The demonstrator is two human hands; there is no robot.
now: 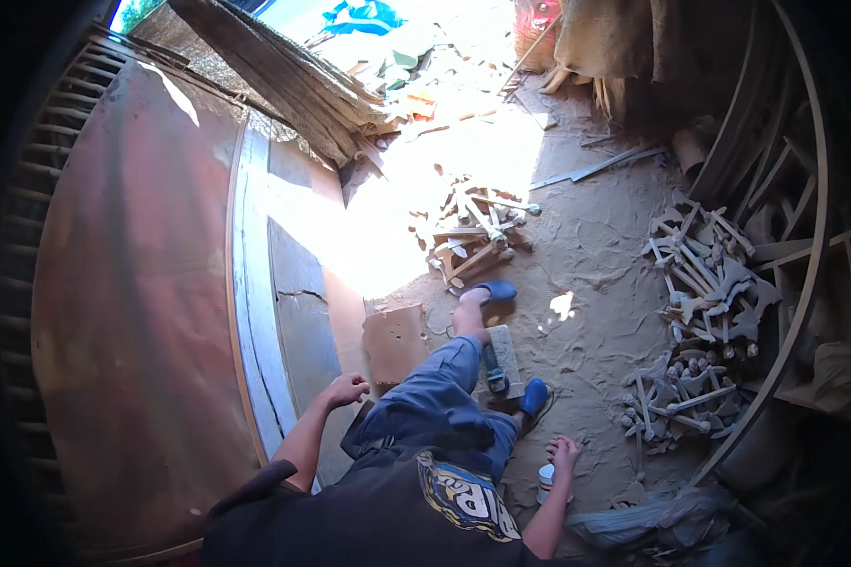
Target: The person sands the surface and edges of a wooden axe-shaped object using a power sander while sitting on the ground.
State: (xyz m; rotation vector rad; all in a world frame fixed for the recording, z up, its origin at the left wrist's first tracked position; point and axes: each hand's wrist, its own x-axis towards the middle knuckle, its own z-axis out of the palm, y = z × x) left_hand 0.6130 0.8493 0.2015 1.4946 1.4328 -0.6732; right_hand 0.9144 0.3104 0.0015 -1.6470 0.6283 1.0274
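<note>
Sitting on the sandy floor (596, 255), we rest our right hand (564, 453) with fingers spread on a small white container (545, 477) beside our hip; our left hand (347, 388), loosely curled and holding nothing, hangs near the wall (293, 312); carved wooden pieces (700, 283) lie piled well apart, untouched.

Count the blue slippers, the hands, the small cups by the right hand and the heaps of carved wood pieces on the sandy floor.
Blue slippers: 2
Hands: 2, left hand and right hand
Small cup: 1
Heaps of carved wood pieces: 3
Total: 8
</note>
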